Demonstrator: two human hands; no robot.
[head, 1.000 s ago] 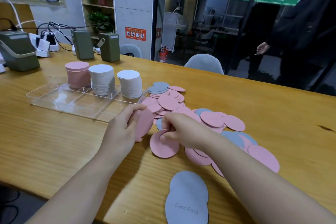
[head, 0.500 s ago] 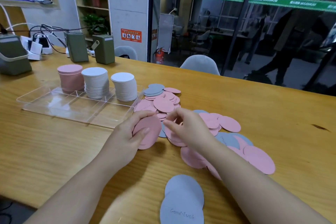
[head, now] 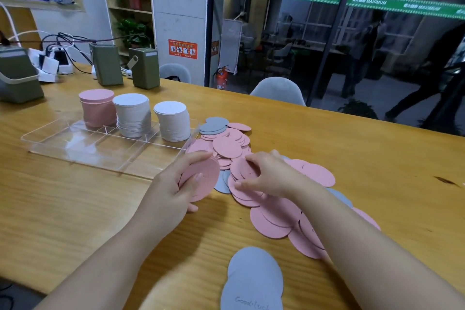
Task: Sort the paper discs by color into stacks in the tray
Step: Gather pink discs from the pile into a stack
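Observation:
A clear divided tray (head: 75, 148) lies on the wooden table, holding a pink stack (head: 97, 107), a grey stack (head: 132, 118) and a white stack (head: 173, 123) along its far side. A loose pile of pink and grey discs (head: 229, 146) spreads to the tray's right. My left hand (head: 173, 189) grips a small bunch of pink discs (head: 205, 175) on edge, just off the tray's near right corner. My right hand (head: 269, 173) rests on the pile, fingers curled round several pink discs (head: 242, 171). Two grey discs (head: 254, 279) lie near the table's front edge.
Green boxes (head: 144, 68) and chargers with cables (head: 57, 63) stand at the back left of the table. A grey chair (head: 278, 90) sits behind the far edge. People walk behind the glass wall.
My left hand's pink bunch has turned more upright and sits closer to the tray corner. My right hand has moved up the pile and gathered pink discs under its fingers.

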